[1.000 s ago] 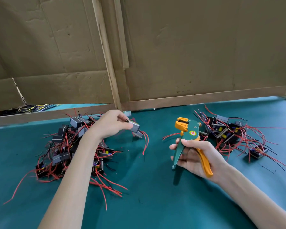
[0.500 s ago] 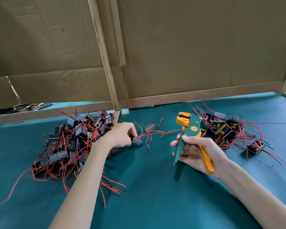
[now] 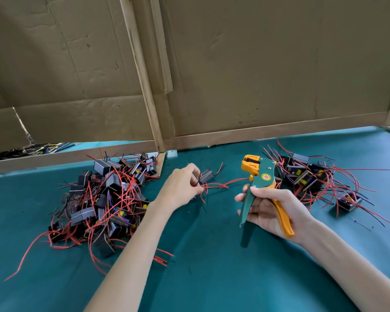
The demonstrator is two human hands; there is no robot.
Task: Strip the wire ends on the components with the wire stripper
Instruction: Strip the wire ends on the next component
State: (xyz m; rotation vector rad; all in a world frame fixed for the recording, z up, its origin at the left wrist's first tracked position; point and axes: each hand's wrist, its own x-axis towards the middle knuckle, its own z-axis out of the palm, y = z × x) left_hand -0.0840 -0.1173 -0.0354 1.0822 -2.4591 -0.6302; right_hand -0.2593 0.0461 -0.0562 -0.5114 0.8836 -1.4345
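Teal counter (image 3: pixel 212 278) spreads between the forearms at lower centre. Right of centre, the right hand (image 3: pixel 273 210) wraps its grip round the upright green-and-orange wire stripper (image 3: pixel 260 176). At centre, the left hand (image 3: pixel 180 188) pinches the red wires of a grey component (image 3: pixel 205 176). Cardboard wall (image 3: pixel 257 64) closes the top.

A small assembly workshop: a teal-covered bench (image 3: pixel 212 273) against a cardboard partition (image 3: pixel 268 75) with a wooden post (image 3: pixel 142 86); left of the post lies a heap of wired components (image 3: pixel 104 199), right of it a smaller heap (image 3: pixel 306 176).
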